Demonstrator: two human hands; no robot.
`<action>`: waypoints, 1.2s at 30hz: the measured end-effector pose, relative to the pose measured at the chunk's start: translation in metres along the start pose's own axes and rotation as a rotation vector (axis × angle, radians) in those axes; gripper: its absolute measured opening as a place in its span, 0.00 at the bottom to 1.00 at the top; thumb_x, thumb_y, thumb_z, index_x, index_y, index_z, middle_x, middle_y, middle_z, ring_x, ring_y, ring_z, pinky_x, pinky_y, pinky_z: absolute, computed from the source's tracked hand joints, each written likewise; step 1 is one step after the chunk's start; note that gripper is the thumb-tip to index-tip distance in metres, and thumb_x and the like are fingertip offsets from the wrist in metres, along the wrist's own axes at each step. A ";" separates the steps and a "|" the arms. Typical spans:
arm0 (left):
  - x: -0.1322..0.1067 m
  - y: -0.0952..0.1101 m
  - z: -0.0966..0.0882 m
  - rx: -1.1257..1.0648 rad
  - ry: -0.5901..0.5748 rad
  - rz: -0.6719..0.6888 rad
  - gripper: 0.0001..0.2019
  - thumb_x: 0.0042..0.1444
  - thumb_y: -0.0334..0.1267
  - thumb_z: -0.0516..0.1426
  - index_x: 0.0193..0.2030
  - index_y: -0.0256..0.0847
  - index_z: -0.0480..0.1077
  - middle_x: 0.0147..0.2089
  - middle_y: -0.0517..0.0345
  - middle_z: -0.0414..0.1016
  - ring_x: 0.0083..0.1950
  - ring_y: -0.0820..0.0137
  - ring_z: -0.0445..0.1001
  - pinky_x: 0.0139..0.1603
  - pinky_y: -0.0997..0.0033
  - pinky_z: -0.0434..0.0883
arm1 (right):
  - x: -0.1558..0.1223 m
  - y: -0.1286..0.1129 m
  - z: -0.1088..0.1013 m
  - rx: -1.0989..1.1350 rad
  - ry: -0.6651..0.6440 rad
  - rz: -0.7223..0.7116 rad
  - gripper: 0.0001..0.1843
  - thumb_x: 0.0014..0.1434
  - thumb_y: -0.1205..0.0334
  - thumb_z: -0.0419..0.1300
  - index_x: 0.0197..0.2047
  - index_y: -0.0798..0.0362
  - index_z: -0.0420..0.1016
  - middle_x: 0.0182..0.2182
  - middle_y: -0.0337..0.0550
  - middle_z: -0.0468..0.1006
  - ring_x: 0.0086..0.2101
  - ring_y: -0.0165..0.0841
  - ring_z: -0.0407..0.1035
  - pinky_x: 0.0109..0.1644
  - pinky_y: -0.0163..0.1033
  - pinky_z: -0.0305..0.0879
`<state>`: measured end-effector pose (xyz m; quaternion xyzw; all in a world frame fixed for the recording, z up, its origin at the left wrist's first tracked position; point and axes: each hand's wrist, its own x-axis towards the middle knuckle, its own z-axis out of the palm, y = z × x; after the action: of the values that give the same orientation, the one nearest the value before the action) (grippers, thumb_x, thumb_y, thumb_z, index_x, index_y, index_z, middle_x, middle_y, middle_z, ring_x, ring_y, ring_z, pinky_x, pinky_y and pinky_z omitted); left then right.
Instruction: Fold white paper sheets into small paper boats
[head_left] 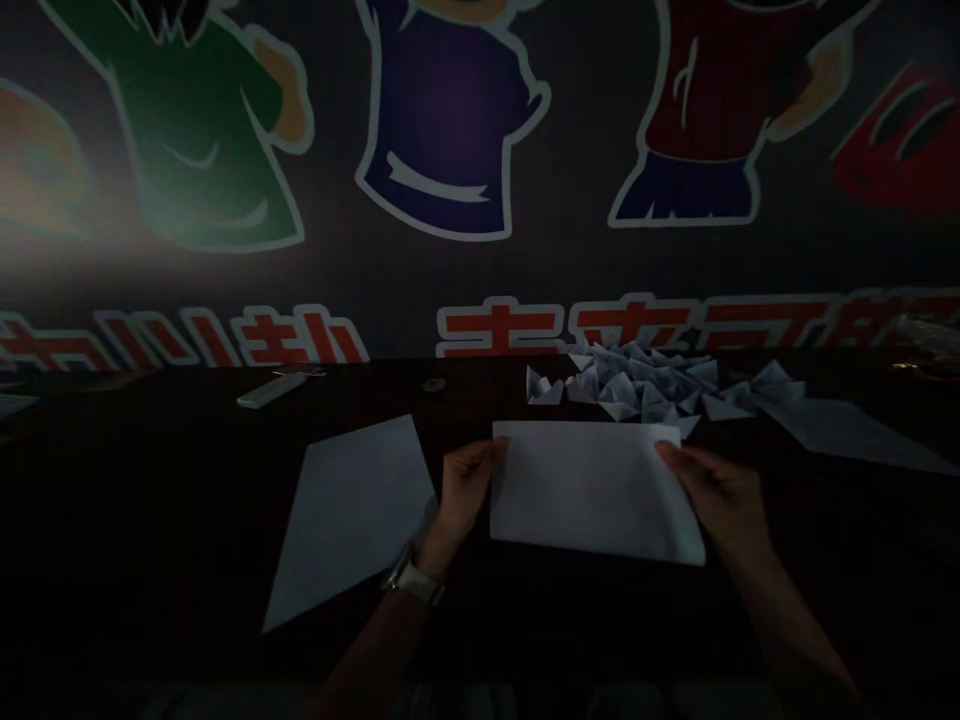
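A white sheet of paper lies on the dark table in front of me. My left hand pinches its upper left corner. My right hand grips its upper right corner. The left wrist carries a watch. Just beyond the sheet sits a heap of folded white paper shapes.
A stack of white sheets lies to the left of my hands. Another sheet lies at the right. A pale flat bar and a small round object rest near the table's far edge, under a wall with cartoon figures.
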<state>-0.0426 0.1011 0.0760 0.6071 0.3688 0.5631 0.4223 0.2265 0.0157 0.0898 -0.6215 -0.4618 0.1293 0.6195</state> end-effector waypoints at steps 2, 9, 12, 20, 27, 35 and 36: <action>0.003 -0.003 -0.002 0.051 -0.009 0.028 0.20 0.51 0.52 0.57 0.24 0.35 0.72 0.22 0.62 0.66 0.26 0.75 0.61 0.27 0.77 0.59 | 0.004 0.008 0.002 -0.016 -0.028 -0.028 0.16 0.47 0.49 0.63 0.24 0.54 0.77 0.16 0.35 0.71 0.19 0.28 0.63 0.20 0.31 0.57; 0.019 -0.039 -0.011 0.695 -0.124 -0.027 0.14 0.56 0.42 0.54 0.28 0.36 0.76 0.23 0.60 0.70 0.28 0.72 0.69 0.28 0.77 0.58 | 0.039 0.069 0.040 -0.256 -0.323 -0.032 0.19 0.48 0.45 0.57 0.23 0.53 0.77 0.17 0.37 0.72 0.23 0.35 0.68 0.26 0.36 0.60; 0.020 -0.052 -0.011 0.902 -0.159 -0.084 0.08 0.55 0.36 0.55 0.33 0.38 0.76 0.29 0.57 0.75 0.33 0.70 0.72 0.33 0.76 0.61 | 0.045 0.090 0.059 -0.307 -0.421 -0.077 0.12 0.46 0.53 0.58 0.26 0.53 0.75 0.22 0.39 0.76 0.27 0.36 0.70 0.32 0.38 0.63; 0.019 -0.062 -0.013 1.049 -0.373 0.115 0.30 0.52 0.23 0.51 0.63 0.40 0.55 0.49 0.53 0.71 0.47 0.70 0.69 0.51 0.70 0.63 | 0.040 0.101 0.074 -0.430 -0.619 -0.277 0.12 0.49 0.66 0.54 0.39 0.52 0.71 0.28 0.39 0.74 0.29 0.33 0.68 0.37 0.38 0.63; 0.023 -0.040 -0.004 1.452 -0.560 0.258 0.15 0.57 0.29 0.49 0.45 0.40 0.73 0.50 0.47 0.68 0.53 0.58 0.63 0.54 0.56 0.59 | 0.045 0.093 0.066 -0.709 -0.712 -0.406 0.12 0.55 0.65 0.54 0.39 0.52 0.78 0.38 0.47 0.74 0.41 0.37 0.67 0.46 0.41 0.61; 0.003 -0.035 0.025 1.426 -0.599 0.252 0.21 0.58 0.47 0.50 0.45 0.29 0.70 0.48 0.40 0.69 0.50 0.56 0.66 0.50 0.61 0.63 | 0.035 0.042 0.068 -1.055 -0.730 -0.595 0.09 0.51 0.65 0.59 0.35 0.50 0.79 0.50 0.50 0.70 0.50 0.44 0.61 0.51 0.48 0.56; 0.000 -0.036 0.027 1.425 -0.581 0.247 0.23 0.58 0.48 0.50 0.47 0.27 0.69 0.48 0.39 0.68 0.49 0.56 0.66 0.49 0.61 0.63 | 0.032 0.035 0.071 -1.092 -0.753 -0.594 0.10 0.51 0.66 0.58 0.36 0.53 0.79 0.48 0.52 0.71 0.50 0.45 0.62 0.51 0.48 0.56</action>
<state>-0.0152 0.1119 0.0421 0.8918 0.4459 0.0516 -0.0559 0.2065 0.0925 0.0576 -0.6038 -0.7917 -0.0882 0.0286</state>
